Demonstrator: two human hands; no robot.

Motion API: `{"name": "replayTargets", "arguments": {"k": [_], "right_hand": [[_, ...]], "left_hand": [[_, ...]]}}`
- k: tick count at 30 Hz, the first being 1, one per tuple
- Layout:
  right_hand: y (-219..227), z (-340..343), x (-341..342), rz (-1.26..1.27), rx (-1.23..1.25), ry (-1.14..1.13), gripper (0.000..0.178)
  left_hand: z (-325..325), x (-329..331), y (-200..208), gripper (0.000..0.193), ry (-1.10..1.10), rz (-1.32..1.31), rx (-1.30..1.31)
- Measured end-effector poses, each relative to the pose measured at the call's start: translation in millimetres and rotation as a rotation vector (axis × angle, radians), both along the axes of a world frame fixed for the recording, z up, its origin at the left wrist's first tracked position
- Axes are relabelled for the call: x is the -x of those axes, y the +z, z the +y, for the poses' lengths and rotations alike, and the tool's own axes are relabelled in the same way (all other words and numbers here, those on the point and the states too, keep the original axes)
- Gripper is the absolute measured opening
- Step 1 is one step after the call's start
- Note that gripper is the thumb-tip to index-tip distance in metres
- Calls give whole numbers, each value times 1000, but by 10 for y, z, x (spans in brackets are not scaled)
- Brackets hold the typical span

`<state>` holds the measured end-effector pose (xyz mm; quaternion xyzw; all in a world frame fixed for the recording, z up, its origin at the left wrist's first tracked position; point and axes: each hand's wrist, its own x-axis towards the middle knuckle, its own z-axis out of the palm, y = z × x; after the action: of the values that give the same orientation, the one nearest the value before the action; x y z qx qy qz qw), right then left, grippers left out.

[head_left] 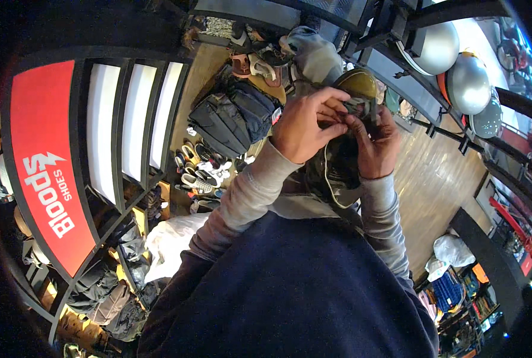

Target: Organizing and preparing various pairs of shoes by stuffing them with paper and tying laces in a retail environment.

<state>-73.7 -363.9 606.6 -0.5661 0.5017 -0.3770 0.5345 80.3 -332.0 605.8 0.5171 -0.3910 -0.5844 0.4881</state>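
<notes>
My left hand point(311, 125) and my right hand point(378, 143) meet in front of me, fingers bent and thumbs almost touching. Both pinch at something small whose kind I cannot make out. Just beyond the fingers is an olive, rounded piece point(358, 83) with a lighter edge, perhaps a cap's brim. Below and between my wrists hangs a dark camouflage-patterned item point(337, 170) with a pale cord or edging along it. My forearms partly cover it, so its full shape is hidden.
Left stands a red sign panel point(51, 161) beside white light strips. Black backpacks point(227, 116) and several shoes point(197, 179) lie on the wooden floor. Silver helmets point(466, 83) sit on a black rack at upper right. Folded clothes point(448, 292) fill shelves at lower right.
</notes>
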Motion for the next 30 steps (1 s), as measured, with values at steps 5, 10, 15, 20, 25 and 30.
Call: {"name": "replayTargets", "arguments": {"k": [5,10,15,20,25,30], "right_hand": [[45,-32,27,62,25,-13,13],[156,-120,155,647,373,317,15],[130,-112,134,661,294,290,16],[70,-98,141,611,274,264,15],[7,-85,172,589,270,245,16],[-72,-45,183,634,317,237,16]], "left_hand": [[-52,-17,-133,26,136,-162,7],[57,-53,-382,13,285,-45,5],[76,28,-371,14,184,-28,-94],[105,85,-501,15,200,-29,-46],[95,65,-555,13,111,-165,-23],[68,50,-577,15,44,-222,-10]]}}
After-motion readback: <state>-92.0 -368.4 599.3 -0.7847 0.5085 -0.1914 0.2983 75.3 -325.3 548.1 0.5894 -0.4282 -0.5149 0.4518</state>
